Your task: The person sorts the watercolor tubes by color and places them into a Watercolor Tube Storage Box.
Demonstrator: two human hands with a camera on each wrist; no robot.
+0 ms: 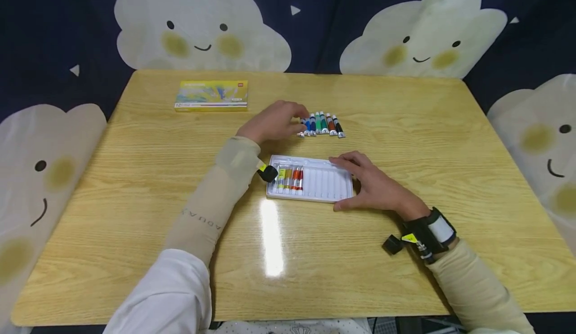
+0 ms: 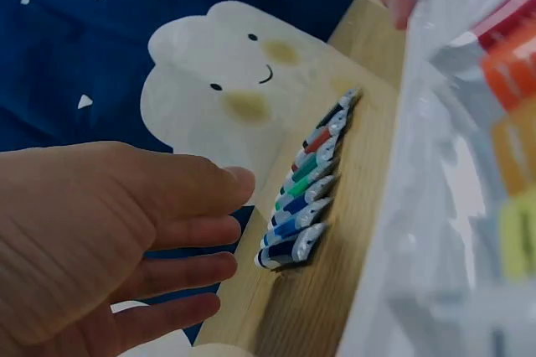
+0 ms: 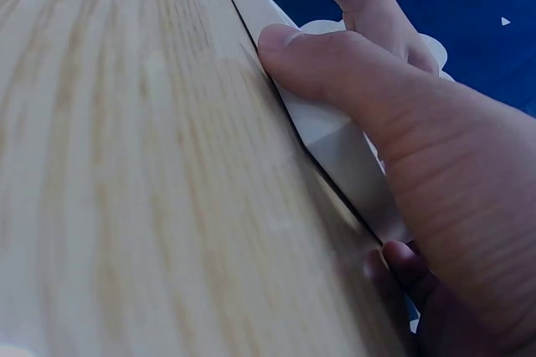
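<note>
A white plastic paint tray lies on the table, its left slots filled with several paint tubes in yellow, ochre, orange and red. My right hand grips the tray's right end, thumb on the near edge and fingers at the far edge; the right wrist view shows the thumb against the tray's side. Beyond the tray lies a row of loose paint tubes in blue, green, brown and black. At the row's left end is my left hand, its fingers extended with nothing held in the left wrist view.
A yellow paint box lies flat at the back left of the wooden table. Behind the table hangs a dark blue cloth with white clouds.
</note>
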